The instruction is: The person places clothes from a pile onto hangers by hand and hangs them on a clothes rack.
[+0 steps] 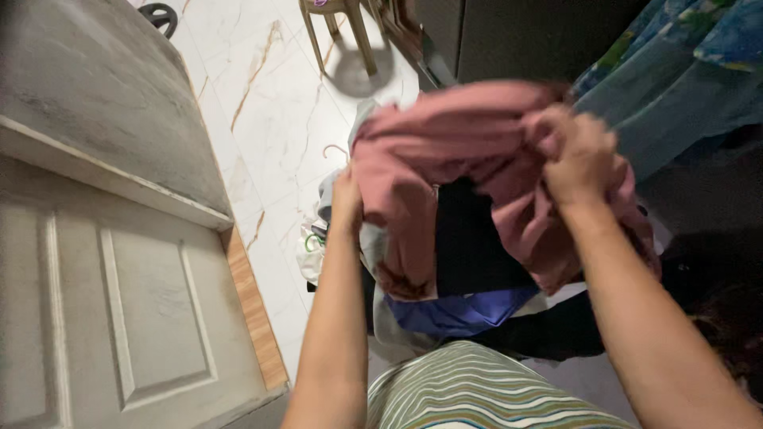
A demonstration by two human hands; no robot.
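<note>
My right hand [584, 155] is fisted tight on the pink shirt [453, 151], my left hand [346, 199] grips its other edge, above a clothes pile [457, 310].

Both hands grip a dusty-pink garment [461, 151]: left hand [346, 199] at its left edge, right hand [580, 155] bunching its top right. Below the grip lies a clothes pile [461, 310].

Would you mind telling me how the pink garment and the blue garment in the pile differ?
The pink garment is held up by the left hand and right hand; the blue garment lies low in the pile, untouched. The pink one shows large; the blue is mostly covered. Both are crumpled cloth.
</note>
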